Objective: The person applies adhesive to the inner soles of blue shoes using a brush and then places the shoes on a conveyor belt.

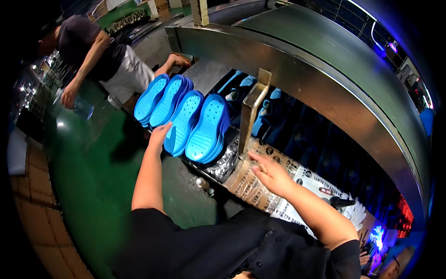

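Note:
Four-lobed rows aside, several stacks of bright blue shoe soles [189,122] with perforated toe ends lie side by side on the bench. My left hand [160,135] touches the near side of these stacks, at the gap between two of them. Its fingers are partly hidden there, so I cannot tell whether they grip a sole. To the right, my right hand [272,176] is open over the brown printed covering [248,183], its fingers apart and holding nothing. Black plastic wrap [225,162] shows beside the rightmost stack.
An upright metal bracket [251,111] stands close to my right hand, below a curved metal conveyor frame [297,60]. Dark shelving under it holds more blue pieces [262,123]. A person [93,60] bends at the far left, holding a clear bottle [82,108]. Small bottles [202,183] stand below the bench edge.

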{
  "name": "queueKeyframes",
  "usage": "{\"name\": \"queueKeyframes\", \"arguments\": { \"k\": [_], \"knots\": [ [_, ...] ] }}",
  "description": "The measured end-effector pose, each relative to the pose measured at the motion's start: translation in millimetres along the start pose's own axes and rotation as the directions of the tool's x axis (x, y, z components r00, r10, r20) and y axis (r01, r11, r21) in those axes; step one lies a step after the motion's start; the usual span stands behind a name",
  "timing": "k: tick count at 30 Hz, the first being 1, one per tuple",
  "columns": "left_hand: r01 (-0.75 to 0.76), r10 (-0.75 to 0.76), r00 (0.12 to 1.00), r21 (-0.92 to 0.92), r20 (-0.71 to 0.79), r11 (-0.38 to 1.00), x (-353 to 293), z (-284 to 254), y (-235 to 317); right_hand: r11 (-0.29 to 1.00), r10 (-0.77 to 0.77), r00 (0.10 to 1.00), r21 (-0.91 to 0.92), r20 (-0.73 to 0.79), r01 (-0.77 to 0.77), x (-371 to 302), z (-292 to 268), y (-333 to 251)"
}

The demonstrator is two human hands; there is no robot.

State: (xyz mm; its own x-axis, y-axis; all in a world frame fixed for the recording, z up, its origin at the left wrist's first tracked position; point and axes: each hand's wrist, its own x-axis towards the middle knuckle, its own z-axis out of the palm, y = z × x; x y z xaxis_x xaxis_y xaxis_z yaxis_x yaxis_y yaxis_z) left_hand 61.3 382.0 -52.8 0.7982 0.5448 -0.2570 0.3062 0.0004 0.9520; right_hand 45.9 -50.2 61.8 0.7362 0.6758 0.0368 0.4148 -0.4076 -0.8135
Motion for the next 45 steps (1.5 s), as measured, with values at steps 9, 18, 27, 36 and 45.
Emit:
{"name": "queueKeyframes", "arguments": {
  "k": [9, 18, 27, 36, 45],
  "knots": [
    [-0.174, 0.264, 0.963, 0.647, -0.044, 0.742, -10, 12, 21, 0.937, 0.293, 0.951, 0.169, 0.099, -0.306, 95, 100, 51],
    [-0.085, 0.099, 0.995, 0.322, -0.027, 0.943, 3, 19, -2, 0.812, 0.534, 0.844, 0.246, 0.049, -0.528, 150, 119, 65],
    [0.025, -0.032, 0.987, 0.045, 0.158, 0.999, -56, -1, -48, 0.871, 0.401, 0.901, 0.233, 0.166, -0.431, 108, 111, 57],
    [0.213, -0.159, 0.97, -0.322, 0.186, 0.923, -257, 59, -103, 0.959, 0.259, 0.932, 0.044, 0.254, -0.278, 4, 73, 80],
    [0.017, 0.059, 0.944, -0.227, 0.324, 0.974, -308, 132, -89, 0.899, 0.36, 0.882, 0.138, 0.304, -0.415, -90, 10, 111]
  ]
}}
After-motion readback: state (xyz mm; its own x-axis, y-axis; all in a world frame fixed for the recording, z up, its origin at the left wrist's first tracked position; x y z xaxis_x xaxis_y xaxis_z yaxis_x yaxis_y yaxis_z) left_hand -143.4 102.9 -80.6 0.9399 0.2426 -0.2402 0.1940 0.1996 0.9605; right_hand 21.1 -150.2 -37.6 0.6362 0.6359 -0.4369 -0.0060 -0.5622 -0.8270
